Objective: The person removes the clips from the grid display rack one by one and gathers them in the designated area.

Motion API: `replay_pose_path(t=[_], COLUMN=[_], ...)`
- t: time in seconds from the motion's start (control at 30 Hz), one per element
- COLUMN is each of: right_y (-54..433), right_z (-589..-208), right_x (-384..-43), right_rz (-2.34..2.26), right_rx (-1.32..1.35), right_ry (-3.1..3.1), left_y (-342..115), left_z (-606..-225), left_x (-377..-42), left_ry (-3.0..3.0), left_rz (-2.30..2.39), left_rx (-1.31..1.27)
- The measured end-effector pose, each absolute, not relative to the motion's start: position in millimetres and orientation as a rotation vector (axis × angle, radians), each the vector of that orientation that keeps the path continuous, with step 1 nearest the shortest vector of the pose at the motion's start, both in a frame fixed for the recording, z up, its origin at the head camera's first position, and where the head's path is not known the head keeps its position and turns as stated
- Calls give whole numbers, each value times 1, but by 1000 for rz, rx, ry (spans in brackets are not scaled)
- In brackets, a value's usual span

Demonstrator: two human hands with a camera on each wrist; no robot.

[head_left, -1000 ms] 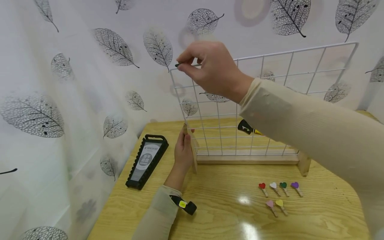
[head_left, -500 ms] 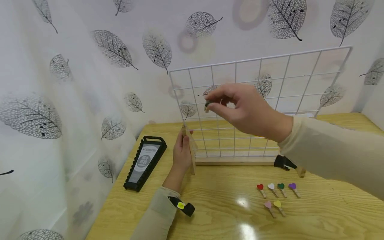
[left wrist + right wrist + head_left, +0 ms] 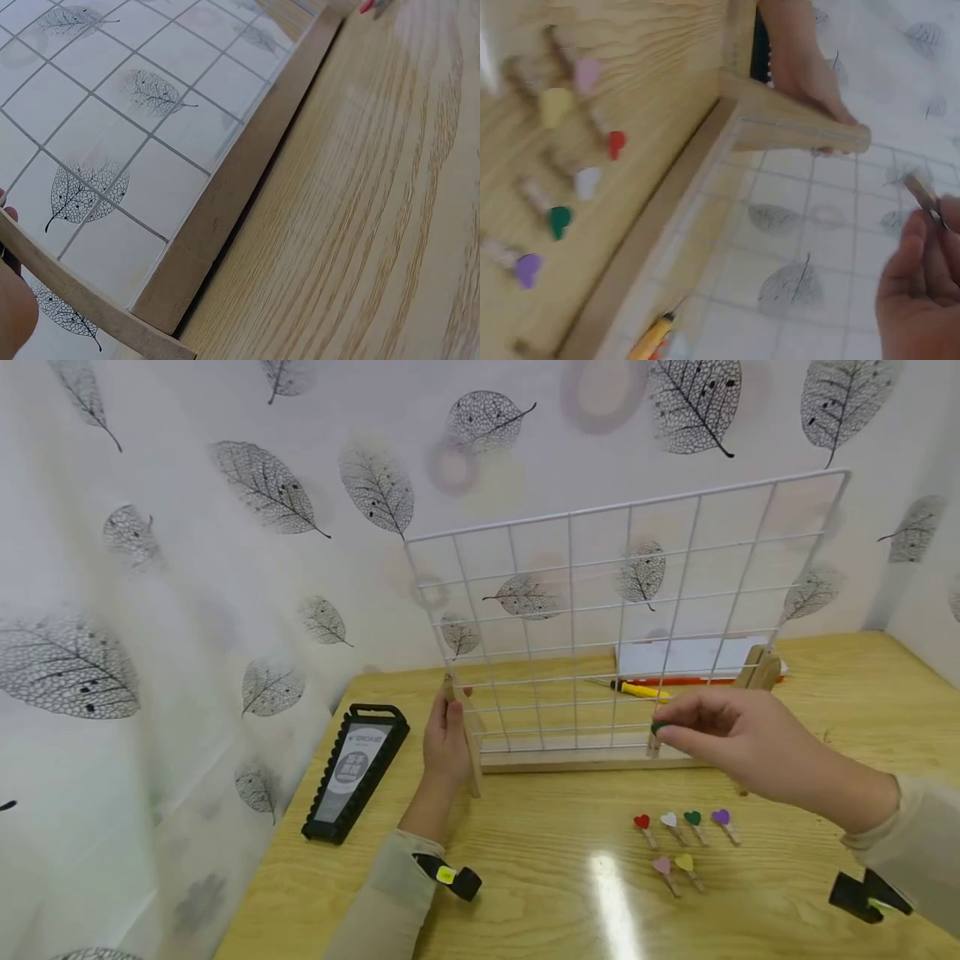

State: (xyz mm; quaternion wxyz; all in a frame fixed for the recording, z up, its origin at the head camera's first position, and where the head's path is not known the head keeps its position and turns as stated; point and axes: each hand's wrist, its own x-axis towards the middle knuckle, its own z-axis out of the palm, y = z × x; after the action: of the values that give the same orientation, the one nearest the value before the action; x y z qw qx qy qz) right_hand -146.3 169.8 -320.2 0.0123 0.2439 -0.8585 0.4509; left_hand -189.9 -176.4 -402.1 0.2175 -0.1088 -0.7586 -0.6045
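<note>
My left hand point(image 3: 446, 743) grips the wooden end piece point(image 3: 474, 756) of a stand that holds a white wire grid point(image 3: 487, 526) upright. Out to the right, my right hand point(image 3: 738, 739) pinches a small wooden clothespin point(image 3: 919, 189) with a dark green top between thumb and fingers, in front of the grid's lower part. Several heart clothespins lie on the table below: red point(image 3: 642, 821), white point(image 3: 668, 819), green point(image 3: 693, 817), purple point(image 3: 722, 817), pink point(image 3: 662, 865) and yellow point(image 3: 685, 862). In the left wrist view, only part of the left hand point(image 3: 16, 311) shows.
Left of the stand lies a black tool rack point(image 3: 356, 772) with a grey label. Behind the grid are a yellow-handled screwdriver point(image 3: 639, 691) and a flat white object point(image 3: 667, 658) with a red edge. A leaf-patterned curtain point(image 3: 300, 577) hangs at the back.
From the grid's upper left corner, my right hand has come down and to the right, carrying the clothespin. My left hand stays on the wooden end piece.
</note>
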Motion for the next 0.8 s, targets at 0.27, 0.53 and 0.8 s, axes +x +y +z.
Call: replay_pose_path(t=[0.27, 0.53, 0.8], right_y=[220, 241, 243], right_z=[-385, -441, -442], right_x=[-139, -119, -120], right_rz=[1429, 1499, 1434], right_rx=[949, 1035, 994], right_ry=[-2886, -3015, -3108], left_y=[-178, -178, -177], left_z=[-401, -397, -398], left_x=[-189, -187, -187], left_ry=[-2099, -2116, -2101], left_rz=[-1674, -1677, -1701], left_rx=[-264, -273, -273])
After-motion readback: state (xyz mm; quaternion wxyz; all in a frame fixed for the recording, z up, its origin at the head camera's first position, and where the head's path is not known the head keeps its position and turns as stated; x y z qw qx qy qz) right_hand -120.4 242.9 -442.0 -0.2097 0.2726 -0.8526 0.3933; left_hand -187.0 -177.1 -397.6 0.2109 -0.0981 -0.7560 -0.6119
